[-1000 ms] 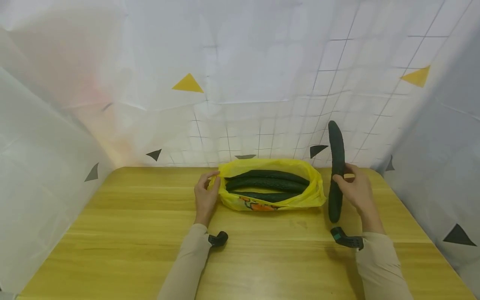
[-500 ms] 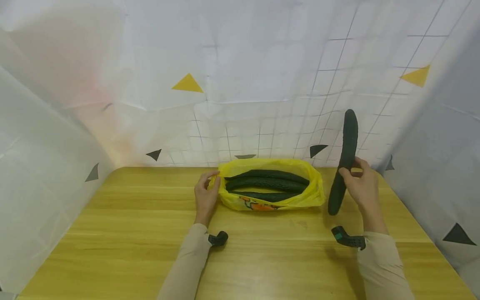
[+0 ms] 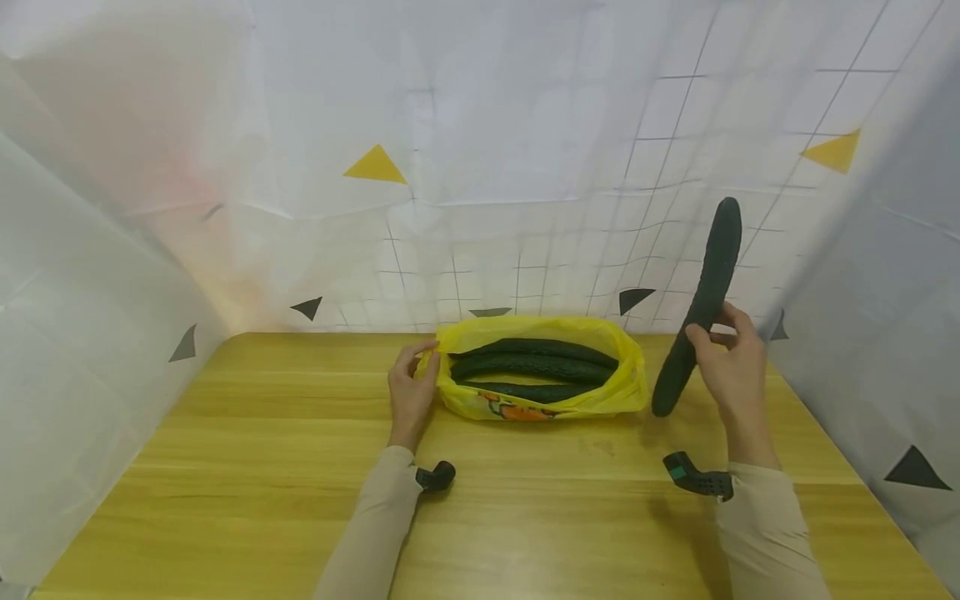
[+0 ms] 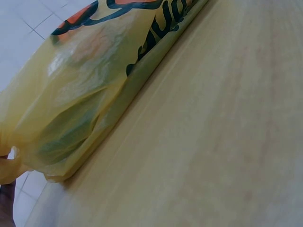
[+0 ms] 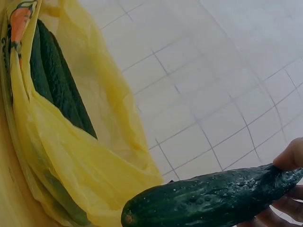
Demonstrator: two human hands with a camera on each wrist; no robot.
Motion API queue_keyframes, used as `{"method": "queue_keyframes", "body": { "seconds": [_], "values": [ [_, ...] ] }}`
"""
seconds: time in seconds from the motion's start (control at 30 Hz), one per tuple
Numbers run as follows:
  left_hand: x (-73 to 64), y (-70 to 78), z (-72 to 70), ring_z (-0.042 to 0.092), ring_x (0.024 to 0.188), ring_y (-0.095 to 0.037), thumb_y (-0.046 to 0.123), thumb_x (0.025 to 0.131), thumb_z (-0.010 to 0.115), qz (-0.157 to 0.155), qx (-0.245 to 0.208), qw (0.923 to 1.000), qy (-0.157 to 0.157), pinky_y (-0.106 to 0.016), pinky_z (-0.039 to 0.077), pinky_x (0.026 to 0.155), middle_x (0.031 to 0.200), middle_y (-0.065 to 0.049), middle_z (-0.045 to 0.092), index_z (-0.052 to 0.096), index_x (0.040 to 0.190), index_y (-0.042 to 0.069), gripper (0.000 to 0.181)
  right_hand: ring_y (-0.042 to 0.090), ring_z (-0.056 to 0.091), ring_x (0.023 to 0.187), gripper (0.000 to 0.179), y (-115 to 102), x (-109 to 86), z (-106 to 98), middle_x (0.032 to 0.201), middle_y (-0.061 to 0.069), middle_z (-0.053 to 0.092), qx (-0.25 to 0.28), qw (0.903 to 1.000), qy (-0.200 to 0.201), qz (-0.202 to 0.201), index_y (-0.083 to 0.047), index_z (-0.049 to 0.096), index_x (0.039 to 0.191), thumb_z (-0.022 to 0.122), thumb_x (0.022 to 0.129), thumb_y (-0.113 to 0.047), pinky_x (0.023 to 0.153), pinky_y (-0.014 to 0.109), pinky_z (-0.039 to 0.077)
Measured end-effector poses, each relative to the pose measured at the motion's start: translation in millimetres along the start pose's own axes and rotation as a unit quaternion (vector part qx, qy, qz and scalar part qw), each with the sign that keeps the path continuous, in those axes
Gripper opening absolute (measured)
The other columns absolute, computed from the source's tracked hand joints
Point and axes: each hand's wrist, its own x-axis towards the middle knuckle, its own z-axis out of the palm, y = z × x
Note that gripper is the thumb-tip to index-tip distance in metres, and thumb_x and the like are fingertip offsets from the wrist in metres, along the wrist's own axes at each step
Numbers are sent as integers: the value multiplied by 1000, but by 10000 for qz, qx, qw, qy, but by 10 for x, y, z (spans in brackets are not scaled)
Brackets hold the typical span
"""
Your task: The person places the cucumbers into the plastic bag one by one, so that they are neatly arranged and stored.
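A yellow plastic bag [image 3: 630,383] lies open on the table, with dark green cucumbers [image 3: 536,364] inside. At its left end, my left hand [image 3: 411,387] pinches the bag's edge between thumb and fingers. Right of the bag, my right hand [image 3: 731,358] holds another cucumber [image 3: 712,275] between thumb and fingers, raised and tilted with its upper end to the right. In the right wrist view that cucumber [image 5: 203,198] has its near end beside the bag's opening. Through the bag film [image 4: 71,118] in the left wrist view, a green shape shows faintly.
The wooden table [image 3: 247,467] extends in front and to both sides. Behind it hangs a white sheet [image 3: 495,150] with grid lines and triangles, and white sheets flank both sides. A black wrist mount [image 3: 437,477] sits by the left sleeve, another [image 3: 697,477] by the right.
My right hand has moved right and up a little with the cucumber, whose top has swung to the right. The left hand and the bag stay where they were.
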Motion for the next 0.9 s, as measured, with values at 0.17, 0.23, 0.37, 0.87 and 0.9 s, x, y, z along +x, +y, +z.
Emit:
{"method": "queue_keyframes", "body": {
  "seconds": [0.17,0.23,0.37,0.87,0.9],
  "values": [
    [4,-7,-1,53,119,-31,8,91,61,19,0,10000,30,-46,37,108,119,-20,61,64,114,-2,25,11,50,105,58,-35,-4,22,133,6,45,24,10000,-53,41,-22,34,147,55,93,-30,69,10,44],
    [3,-7,-2,53,119,-32,8,91,61,17,-6,10000,8,-47,37,108,119,-21,61,64,114,-2,25,11,50,106,58,-50,-11,32,134,5,46,24,10000,-18,62,-23,35,146,55,93,-31,70,10,44],
    [0,-2,-4,52,120,-34,8,91,61,7,-9,10000,-33,-48,36,108,120,-22,60,64,114,-3,25,11,49,108,57,-75,-30,44,136,5,46,2,10000,2,35,-25,35,146,55,93,-32,70,9,44],
    [-6,-11,5,53,119,-34,8,91,61,30,45,10000,18,-48,38,105,117,-21,61,64,113,-2,24,8,48,108,55,-93,-71,97,139,1,47,120,9998,-22,-162,-29,35,145,55,93,-33,74,6,43],
    [-5,-13,5,52,119,-34,8,91,61,23,45,10000,19,-48,38,105,118,-22,61,64,113,-2,24,8,48,109,55,-99,-75,100,139,1,47,124,9998,-20,-177,-30,35,145,55,93,-33,75,7,43]
  ]
}}
